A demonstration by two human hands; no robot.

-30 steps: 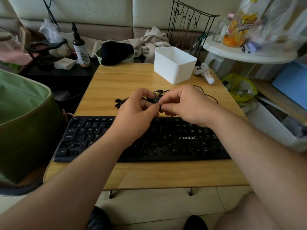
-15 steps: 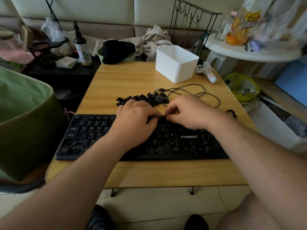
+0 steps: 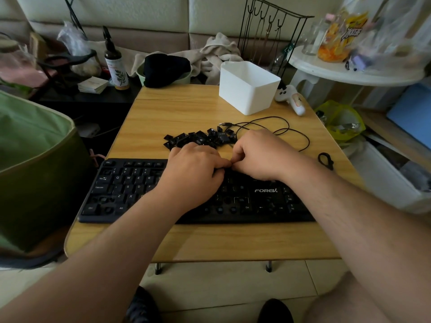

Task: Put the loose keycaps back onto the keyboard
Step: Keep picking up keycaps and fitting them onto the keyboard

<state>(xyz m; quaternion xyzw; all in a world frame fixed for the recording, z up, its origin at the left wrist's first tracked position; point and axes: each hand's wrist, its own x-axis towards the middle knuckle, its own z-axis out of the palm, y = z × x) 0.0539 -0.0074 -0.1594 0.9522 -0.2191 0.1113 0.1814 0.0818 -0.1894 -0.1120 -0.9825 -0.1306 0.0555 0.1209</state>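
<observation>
Both hands curled, fingertips meeting over the keyboard (image 3: 121, 190) top rows; any pinched keycap is hidden. Left hand (image 3: 193, 173), right hand (image 3: 261, 157). Keycap pile (image 3: 198, 138) at twelve o'clock, nearer the left.

soft, dim daylight falls from the upper right; sheen on the bench (image 3: 177, 113); frame edges bend outward, upper right corner blurred.

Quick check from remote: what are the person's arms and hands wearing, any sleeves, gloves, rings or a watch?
Nothing visible. Both forearms are bare right to the frame edge, no sleeves. The left hand and right hand have no gloves, and no watch, bands or rings show on what's visible. The right forearm shows fine dark hair.
</observation>
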